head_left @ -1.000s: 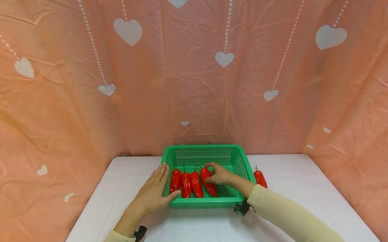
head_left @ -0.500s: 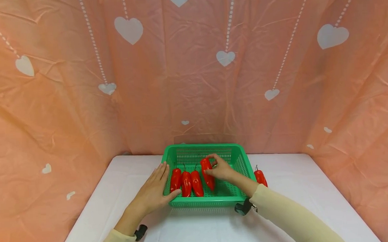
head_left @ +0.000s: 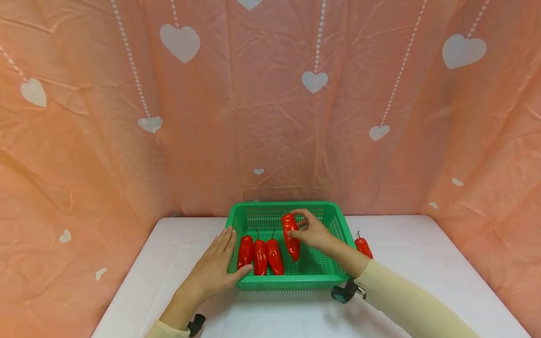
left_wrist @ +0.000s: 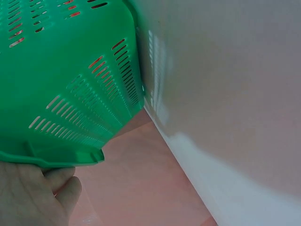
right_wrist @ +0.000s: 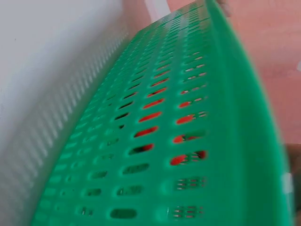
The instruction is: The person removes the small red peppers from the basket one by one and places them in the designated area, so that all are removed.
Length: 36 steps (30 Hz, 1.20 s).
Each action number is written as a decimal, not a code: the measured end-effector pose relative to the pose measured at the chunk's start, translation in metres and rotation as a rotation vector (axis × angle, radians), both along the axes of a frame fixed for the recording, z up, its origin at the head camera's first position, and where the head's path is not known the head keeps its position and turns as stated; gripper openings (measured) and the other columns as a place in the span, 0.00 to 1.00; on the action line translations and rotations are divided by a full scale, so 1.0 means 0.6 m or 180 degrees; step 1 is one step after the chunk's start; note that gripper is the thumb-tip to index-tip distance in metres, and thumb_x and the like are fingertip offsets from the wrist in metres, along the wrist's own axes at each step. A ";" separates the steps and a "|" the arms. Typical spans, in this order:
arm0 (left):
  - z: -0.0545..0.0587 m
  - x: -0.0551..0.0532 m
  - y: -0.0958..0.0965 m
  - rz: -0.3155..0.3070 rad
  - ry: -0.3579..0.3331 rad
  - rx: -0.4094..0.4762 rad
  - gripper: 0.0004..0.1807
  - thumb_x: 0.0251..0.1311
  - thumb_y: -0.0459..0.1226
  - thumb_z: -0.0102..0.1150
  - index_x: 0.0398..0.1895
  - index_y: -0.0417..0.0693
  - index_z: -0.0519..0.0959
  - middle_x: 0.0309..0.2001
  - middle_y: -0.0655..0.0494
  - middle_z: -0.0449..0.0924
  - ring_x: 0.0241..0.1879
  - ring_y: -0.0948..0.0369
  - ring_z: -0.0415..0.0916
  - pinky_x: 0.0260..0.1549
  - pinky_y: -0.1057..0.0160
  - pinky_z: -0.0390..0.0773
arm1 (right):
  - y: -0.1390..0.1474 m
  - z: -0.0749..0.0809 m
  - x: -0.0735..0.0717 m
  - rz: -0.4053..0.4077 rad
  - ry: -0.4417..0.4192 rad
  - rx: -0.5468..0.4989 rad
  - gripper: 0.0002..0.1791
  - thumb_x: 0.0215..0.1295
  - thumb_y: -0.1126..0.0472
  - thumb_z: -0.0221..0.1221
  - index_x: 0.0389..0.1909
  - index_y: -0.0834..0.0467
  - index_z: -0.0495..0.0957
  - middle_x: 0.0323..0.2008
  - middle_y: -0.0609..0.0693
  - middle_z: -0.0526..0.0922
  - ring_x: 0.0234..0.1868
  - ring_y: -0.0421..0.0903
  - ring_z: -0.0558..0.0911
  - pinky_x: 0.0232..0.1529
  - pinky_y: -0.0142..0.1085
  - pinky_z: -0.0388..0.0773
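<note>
A glossy red pepper [head_left: 294, 247] is pinched between the thumb and fingers of my right hand [head_left: 314, 234], raised at a slant over the green basket [head_left: 294, 279]. Inside, toward the left, three more red peppers lie side by side: one pepper [head_left: 245, 249] by the left wall, a middle pepper [head_left: 260, 256] and another pepper [head_left: 275, 255]. My left hand [head_left: 211, 268] rests with straight fingers along the basket's left rim, its thumb over the front corner. In the left wrist view, fingertips [left_wrist: 70, 193] show by the rim. The right wrist view shows mostly the basket's slotted wall [right_wrist: 155, 117].
Another red pepper [head_left: 363, 247] lies on the white table [head_left: 278, 321] just right of the basket, partly hidden by the right arm. An orange-pink curtain [head_left: 276, 112] with white hearts surrounds the back and sides.
My right hand has lifted the fourth pepper from the basket floor, up and slightly to the right. The left hand and the basket stay in place.
</note>
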<state>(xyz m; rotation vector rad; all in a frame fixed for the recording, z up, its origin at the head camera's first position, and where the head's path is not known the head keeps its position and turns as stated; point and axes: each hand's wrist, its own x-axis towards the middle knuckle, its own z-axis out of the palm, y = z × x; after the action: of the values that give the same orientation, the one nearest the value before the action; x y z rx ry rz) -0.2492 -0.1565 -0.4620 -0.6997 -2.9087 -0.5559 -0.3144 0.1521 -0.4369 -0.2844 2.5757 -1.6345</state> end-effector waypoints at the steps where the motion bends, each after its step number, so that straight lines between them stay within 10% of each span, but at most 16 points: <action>1: 0.000 0.000 0.000 0.0003 0.0014 -0.0001 0.59 0.71 0.68 0.54 0.85 0.31 0.51 0.86 0.38 0.47 0.86 0.42 0.41 0.83 0.42 0.51 | 0.002 0.003 0.002 -0.0009 0.0015 -0.0013 0.35 0.67 0.65 0.71 0.74 0.60 0.71 0.51 0.64 0.80 0.49 0.56 0.85 0.46 0.52 0.87; 36: -0.004 0.000 0.000 -0.0018 0.0035 0.0046 0.59 0.71 0.69 0.53 0.84 0.31 0.52 0.86 0.37 0.47 0.86 0.42 0.42 0.83 0.42 0.51 | 0.101 0.038 0.064 -0.0021 -0.0095 -0.0369 0.36 0.75 0.63 0.67 0.79 0.55 0.64 0.57 0.64 0.80 0.52 0.49 0.85 0.55 0.44 0.87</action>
<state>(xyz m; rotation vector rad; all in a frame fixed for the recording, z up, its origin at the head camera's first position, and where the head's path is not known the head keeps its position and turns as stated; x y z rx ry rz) -0.2494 -0.1566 -0.4643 -0.7071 -2.8906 -0.5715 -0.2762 0.2127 -0.4143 -0.2572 2.4675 -1.7798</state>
